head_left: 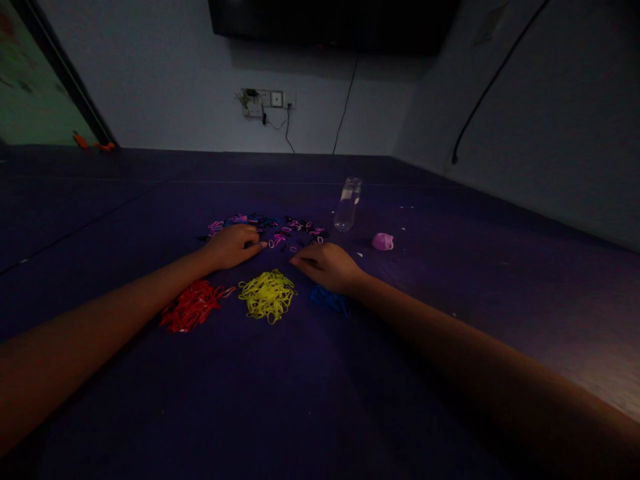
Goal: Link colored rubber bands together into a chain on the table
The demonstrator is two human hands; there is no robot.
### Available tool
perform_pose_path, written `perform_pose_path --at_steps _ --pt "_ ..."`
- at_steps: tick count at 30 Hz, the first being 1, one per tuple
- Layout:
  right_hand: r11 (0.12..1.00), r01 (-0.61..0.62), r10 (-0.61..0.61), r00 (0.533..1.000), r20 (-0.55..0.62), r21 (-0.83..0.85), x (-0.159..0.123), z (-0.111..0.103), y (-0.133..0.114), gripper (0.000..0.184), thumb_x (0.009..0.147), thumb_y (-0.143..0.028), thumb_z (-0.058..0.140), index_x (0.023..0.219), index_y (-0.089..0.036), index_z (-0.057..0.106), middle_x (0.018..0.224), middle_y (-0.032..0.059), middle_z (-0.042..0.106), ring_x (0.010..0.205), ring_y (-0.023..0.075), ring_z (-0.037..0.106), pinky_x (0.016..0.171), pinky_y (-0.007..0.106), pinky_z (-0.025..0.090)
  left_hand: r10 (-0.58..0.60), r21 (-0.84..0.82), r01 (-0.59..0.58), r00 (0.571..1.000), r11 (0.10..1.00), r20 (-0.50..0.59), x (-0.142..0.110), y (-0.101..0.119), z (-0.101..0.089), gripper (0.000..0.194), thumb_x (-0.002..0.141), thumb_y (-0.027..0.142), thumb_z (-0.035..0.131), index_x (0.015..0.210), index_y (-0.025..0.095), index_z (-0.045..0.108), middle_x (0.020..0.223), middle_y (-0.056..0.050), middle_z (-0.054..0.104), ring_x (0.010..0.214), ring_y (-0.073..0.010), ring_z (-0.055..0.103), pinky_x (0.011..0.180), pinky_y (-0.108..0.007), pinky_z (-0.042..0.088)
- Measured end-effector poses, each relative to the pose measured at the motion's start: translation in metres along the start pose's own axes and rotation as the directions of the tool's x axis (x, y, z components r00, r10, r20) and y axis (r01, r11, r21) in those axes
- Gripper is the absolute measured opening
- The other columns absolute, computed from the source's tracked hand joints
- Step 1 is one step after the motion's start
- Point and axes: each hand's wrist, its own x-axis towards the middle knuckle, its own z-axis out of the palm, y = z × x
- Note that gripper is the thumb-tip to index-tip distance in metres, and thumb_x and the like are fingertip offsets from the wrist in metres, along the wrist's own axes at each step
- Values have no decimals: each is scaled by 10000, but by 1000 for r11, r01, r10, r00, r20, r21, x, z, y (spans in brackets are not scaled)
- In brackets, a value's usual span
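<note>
My left hand (pixel 233 247) rests at the near edge of a loose pile of mixed pink, blue and black rubber bands (pixel 245 219), its thumb stretched out apart from the bent fingers. My right hand (pixel 330 265) lies just right of centre, thumb and fingertips pinched together; anything between them is too small to make out. Scattered pink and black bands (pixel 300 227) lie beyond it. A yellow rubber band pile (pixel 268 295) sits between my forearms, with a red pile (pixel 194 307) beside my left forearm. Blue bands (pixel 330 301) show partly under my right hand.
A clear bottle (pixel 349 205) without a cap stands beyond my right hand. To its right lies a pink cap with a loop (pixel 383 241). Small white scraps dot the dark purple surface (pixel 280 400). Sockets and cables (pixel 273 100) are on the back wall.
</note>
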Motion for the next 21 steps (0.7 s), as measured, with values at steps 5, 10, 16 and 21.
perform_pose_path --at_steps 5,10,16,21 --pt "1000 15 -15 1000 10 7 1 -1 1 291 935 -297 439 800 -156 654 761 33 635 693 119 539 618 251 304 5 4 -5 1000 1000 -3 0 -2 0 393 908 357 444 568 161 455 603 12 421 608 -114 422 649 -268 341" --pt "1000 16 -16 1000 17 12 1 -1 2 284 933 -308 445 827 -157 660 750 20 614 669 107 512 608 249 285 -15 16 15 1000 1000 13 0 -5 1 402 907 401 430 609 148 519 629 15 429 632 -111 440 700 -271 358" --pt "1000 15 -15 1000 12 10 1 -1 1 293 933 -303 446 796 -153 657 718 16 599 645 104 503 597 252 273 -33 22 33 999 999 21 0 -4 0 407 905 418 415 622 151 533 641 6 436 646 -123 444 697 -272 353" --pt "1000 20 -20 1000 7 11 0 0 1 270 931 -287 451 812 -162 659 787 38 641 709 124 541 627 260 298 3 16 -4 1000 1000 10 0 -1 -1 402 906 375 428 568 161 466 606 5 434 608 -119 434 622 -261 335"
